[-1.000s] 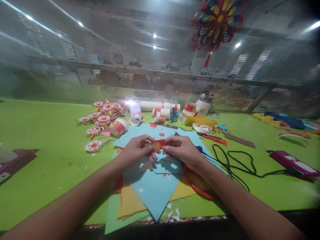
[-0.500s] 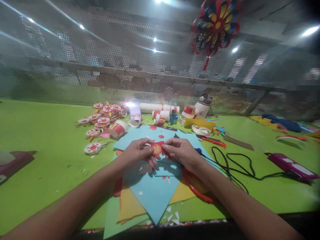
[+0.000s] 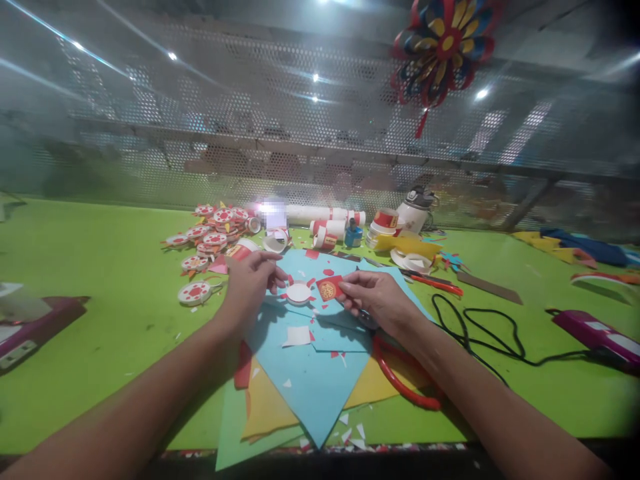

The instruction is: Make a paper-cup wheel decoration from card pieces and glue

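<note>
My right hand (image 3: 375,297) pinches a small red paper piece (image 3: 329,289) with a round gold pattern, gripping its right edge between thumb and fingers. To its left, a white round paper disc (image 3: 299,293) with red tabs sticking out lies over blue paper. My left hand (image 3: 253,280) is beside the disc, its fingers slightly bent and apart, close to the disc's left tabs; whether they touch is unclear. Below the hands are stacked blue paper sheets (image 3: 315,393) with scraps on them. Red-handled scissors (image 3: 405,383) lie partly under my right forearm.
Several finished discs with red dots (image 3: 195,292) are piled at the left. Behind stand paper cups (image 3: 326,238), a blue bottle (image 3: 353,233) and a white flask (image 3: 414,212). A black cable (image 3: 465,333) runs to a purple power strip (image 3: 595,337). An orange cutter (image 3: 435,285) lies right.
My left hand has let go of the red paper piece and moved left to the disc. My right hand keeps the piece, and the white disc now shows between the hands.
</note>
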The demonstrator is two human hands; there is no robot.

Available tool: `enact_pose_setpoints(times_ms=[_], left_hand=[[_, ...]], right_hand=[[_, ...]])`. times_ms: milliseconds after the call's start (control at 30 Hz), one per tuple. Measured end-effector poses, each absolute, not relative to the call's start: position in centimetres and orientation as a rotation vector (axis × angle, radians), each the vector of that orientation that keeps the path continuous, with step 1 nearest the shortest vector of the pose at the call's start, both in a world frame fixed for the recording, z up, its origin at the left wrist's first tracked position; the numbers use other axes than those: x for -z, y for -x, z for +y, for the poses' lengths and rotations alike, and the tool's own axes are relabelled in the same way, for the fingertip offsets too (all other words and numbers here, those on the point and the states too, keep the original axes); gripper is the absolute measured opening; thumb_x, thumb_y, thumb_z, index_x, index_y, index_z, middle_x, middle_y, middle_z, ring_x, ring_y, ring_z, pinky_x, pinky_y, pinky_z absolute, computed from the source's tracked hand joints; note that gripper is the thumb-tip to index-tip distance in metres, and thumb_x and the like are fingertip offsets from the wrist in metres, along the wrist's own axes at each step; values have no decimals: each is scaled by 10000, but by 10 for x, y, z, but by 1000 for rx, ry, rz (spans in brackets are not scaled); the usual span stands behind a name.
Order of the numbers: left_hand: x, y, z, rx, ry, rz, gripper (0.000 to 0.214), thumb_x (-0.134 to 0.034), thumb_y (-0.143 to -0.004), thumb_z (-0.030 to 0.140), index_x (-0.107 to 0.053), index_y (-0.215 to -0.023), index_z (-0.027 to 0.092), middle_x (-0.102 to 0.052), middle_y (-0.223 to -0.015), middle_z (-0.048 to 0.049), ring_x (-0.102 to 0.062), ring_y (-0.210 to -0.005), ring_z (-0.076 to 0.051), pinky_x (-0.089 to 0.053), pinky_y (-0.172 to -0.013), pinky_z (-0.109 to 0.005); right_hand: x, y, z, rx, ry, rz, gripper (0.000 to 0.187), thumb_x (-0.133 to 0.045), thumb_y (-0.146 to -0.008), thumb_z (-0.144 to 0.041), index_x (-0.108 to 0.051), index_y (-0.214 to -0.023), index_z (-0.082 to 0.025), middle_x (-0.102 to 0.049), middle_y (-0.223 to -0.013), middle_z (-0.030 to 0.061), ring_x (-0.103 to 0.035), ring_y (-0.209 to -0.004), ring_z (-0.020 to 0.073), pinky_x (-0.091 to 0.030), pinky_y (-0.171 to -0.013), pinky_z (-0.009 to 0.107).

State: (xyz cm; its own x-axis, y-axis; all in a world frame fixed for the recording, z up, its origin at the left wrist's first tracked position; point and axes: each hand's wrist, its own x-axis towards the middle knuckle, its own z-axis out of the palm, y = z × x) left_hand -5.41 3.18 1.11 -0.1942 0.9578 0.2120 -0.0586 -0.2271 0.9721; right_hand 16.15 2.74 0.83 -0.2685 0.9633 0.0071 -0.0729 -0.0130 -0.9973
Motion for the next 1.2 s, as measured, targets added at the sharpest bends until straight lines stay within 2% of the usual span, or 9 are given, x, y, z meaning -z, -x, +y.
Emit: enact_pose_setpoints(times_ms=[133, 333, 567, 633, 700, 833, 933, 1033, 1200], left_hand=[[-13, 58, 36, -1738, -1130, 1204, 202, -536, -667, 169, -572, -860, 123, -608, -589, -4, -542, -505, -108, -389, -431, -196], [-5, 54, 36, -1662, -1112, 1253, 218, -548, -663, 183, -571, -873, 131, -611, -637, -16, -569, -565, -126, -422, -473, -216], [8, 57, 43, -1540, -1237, 1308, 273, -607, -653, 250, -578, -904, 147, -610, -836, -51, -585, -766, -179, -485, -593, -281], [11, 59, 46, -1484, -1284, 1340, 291, -605, -658, 259, -581, -926, 149, -611, -901, -65, -585, -810, -191, -493, -646, -309], [13, 59, 47, -1416, -1335, 1389, 308, -597, -665, 263, -588, -949, 144, -618, -938, -81, -588, -816, -194, -490, -681, -325], [12, 57, 45, -1308, -1415, 1476, 361, -592, -672, 271, -599, -1005, 133, -619, -1013, -121, -594, -861, -226, -496, -675, -338], [12, 57, 45, -1260, -1493, 1505, 415, -582, -687, 284, -591, -1079, 149, -606, -1079, -136, -585, -953, -262, -505, -710, -367], [14, 57, 45, -1194, -1687, 1532, 472, -564, -708, 284, -561, -1167, 171, -568, -1182, -145, -552, -1051, -281, -477, -828, -417], [17, 55, 39, -1016, -2244, 1478, 585, -571, -711, 267, -472, -1279, 164, -457, -1342, -153, -364, -1267, -304, -288, -1044, -479]], right_hand=[[-8, -163, 32, -1350, 1010, -1227, 275, -766, -616, -307, -634, -777, -128, -616, -559, -4, -527, -480, 76, -377, -428, 185], [-12, -169, 34, -1285, 1015, -1182, 350, -773, -590, -319, -633, -851, -134, -610, -571, -5, -512, -475, 83, -370, -432, 202], [-7, -164, 26, -1472, 1155, -1645, 325, -685, -679, -333, -657, -925, -122, -599, -547, -7, -490, -447, 96, -358, -431, 223], [-4, -161, 25, -1357, 1188, -1833, 301, -626, -730, -306, -659, -959, -114, -557, -514, -28, -462, -435, 93, -352, -445, 228], [-2, -159, 25, -1094, 1237, -2033, 279, -578, -764, -263, -668, -983, -114, -531, -510, -35, -452, -458, 95, -351, -484, 232], [1, -161, 28, -580, 1323, -2191, 255, -571, -783, -239, -686, -991, -148, -575, -594, -7, -493, -559, 117, -353, -550, 234], [3, -165, 30, -462, 1366, -2205, 249, -584, -786, -258, -685, -996, -169, -606, -611, 7, -518, -577, 133, -358, -552, 237], [4, -167, 31, -388, 1378, -2188, 230, -578, -791, -267, -693, -974, -186, -648, -647, 28, -545, -591, 149, -382, -576, 251], [1, -168, 32, -332, 1340, -2123, 240, -522, -818, -317, -710, -908, -198, -678, -653, 31, -562, -572, 158, -400, -581, 271]])
